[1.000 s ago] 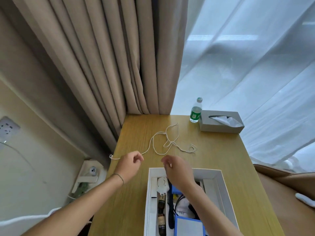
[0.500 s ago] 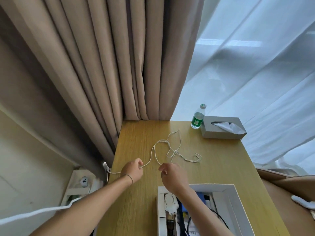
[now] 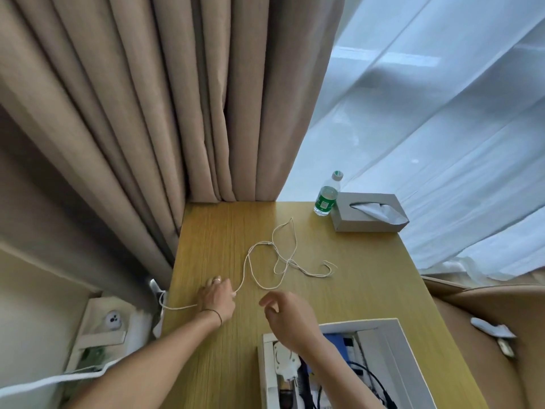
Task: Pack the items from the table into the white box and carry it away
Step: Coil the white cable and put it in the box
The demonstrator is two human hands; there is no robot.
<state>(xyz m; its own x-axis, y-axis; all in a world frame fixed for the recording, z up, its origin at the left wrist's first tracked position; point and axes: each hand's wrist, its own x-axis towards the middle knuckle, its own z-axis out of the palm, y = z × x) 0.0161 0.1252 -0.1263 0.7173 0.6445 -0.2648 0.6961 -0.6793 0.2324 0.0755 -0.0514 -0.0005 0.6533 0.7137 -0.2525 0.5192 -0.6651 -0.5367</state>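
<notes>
Head view shows the left hand point(image 3: 217, 296) pinching the white cord point(image 3: 267, 262) on the tabletop point(image 3: 368, 276), right hand point(image 3: 287, 315) loosely curled and empty; gathering it into the white box point(image 3: 396, 343) likely comes next.

Bare table point(image 3: 224, 231) lies open mid-frame, crossed only by the looping white cord point(image 3: 267, 262). The bottle point(image 3: 326, 196) and tissue box point(image 3: 368, 212) block the upper right; the white box point(image 3: 398, 349) fills the lower right.

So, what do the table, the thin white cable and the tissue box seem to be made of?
Table: probably wood-look laminate, matte, with straight yellow grain lines.
Cable: likely soft plastic-coated wire; it lies in loose loops.
Tissue box: rigid grey shell, matte; plastic or card, unclear.
</notes>
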